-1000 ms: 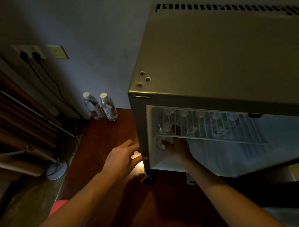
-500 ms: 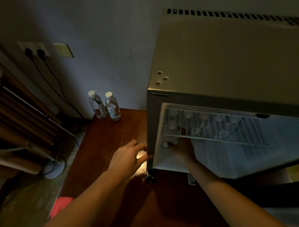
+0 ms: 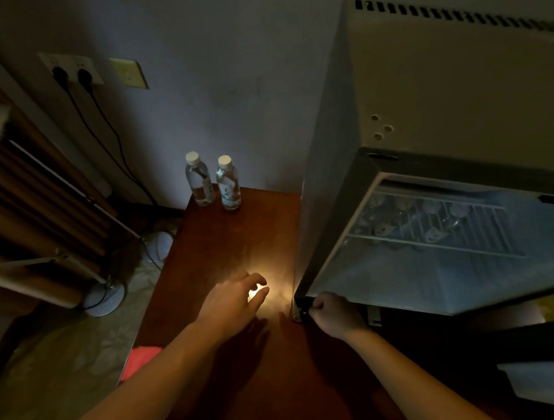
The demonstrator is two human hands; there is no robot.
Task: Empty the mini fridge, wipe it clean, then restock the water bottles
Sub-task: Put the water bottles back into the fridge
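Left hand (image 3: pixel 233 298): palm down over the table, fingers loosely curved and spread, gripping nothing visible. A small warm light (image 3: pixel 253 295) glows under the fingertips; its source is hidden by the hand. Glow spills onto the wood and the fridge's lower side.

Right hand (image 3: pixel 333 314): fingers curled in a fist at the front lower left corner of the mini fridge (image 3: pixel 449 90), knuckles against the dark corner bracket. Whether it grips anything there, cannot tell; too dark.

Surface: dark reddish wooden table (image 3: pixel 236 239) under both forearms, polished, bare between the hands and the far edge. Mini fridge stands on it just right of the left hand, door open, interior dimly blue-lit. Beyond the right hand, inside, a wire shelf (image 3: pixel 427 229) with several water bottles (image 3: pixel 433 234) lying on it, caps and labels faintly visible.

Two more upright bottles (image 3: pixel 213 181), white caps, stand side by side at the table's far edge, well beyond the left hand, against the wall.

Room: very dim. Grey wall (image 3: pixel 212 64) behind the table. Far left of the left hand, a wall socket (image 3: pixel 70 69) with two black plugs, cables (image 3: pixel 113 139) trailing down; a yellowish plate beside it. Wooden slatted furniture (image 3: pixel 31 199) at far left. Patterned floor below, with a round white base (image 3: pixel 103 297) of a stand. Something red (image 3: pixel 142 358) shows beside the left forearm at the table's near edge.
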